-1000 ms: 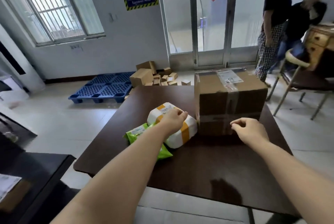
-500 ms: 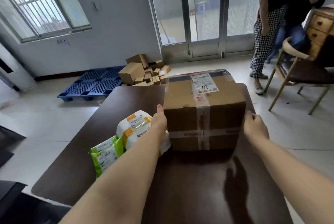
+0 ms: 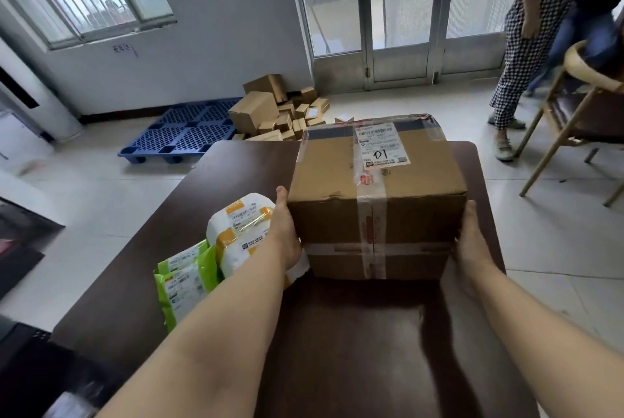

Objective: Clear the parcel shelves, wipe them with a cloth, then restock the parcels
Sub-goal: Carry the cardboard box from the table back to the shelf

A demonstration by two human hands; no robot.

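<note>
A large taped cardboard box [image 3: 371,201] with a label marked "01" stands on the dark brown table [image 3: 337,333]. My left hand [image 3: 285,225] presses flat against the box's left side, thumb up along the front edge. My right hand [image 3: 471,238] presses flat on its right side. Whether the box is off the table I cannot tell. Just left of my left wrist lie a white parcel with yellow tape [image 3: 241,228] and a green mailer bag [image 3: 184,276].
A blue plastic pallet [image 3: 182,134] and a pile of small cardboard boxes [image 3: 280,114] sit on the tiled floor beyond the table. A wooden chair [image 3: 580,107] stands at the right, with two people [image 3: 526,46] near the glass doors.
My left hand left the white parcel and went to the box's left side. My right hand went from the box's front to its right side. The view has come closer and tipped down.
</note>
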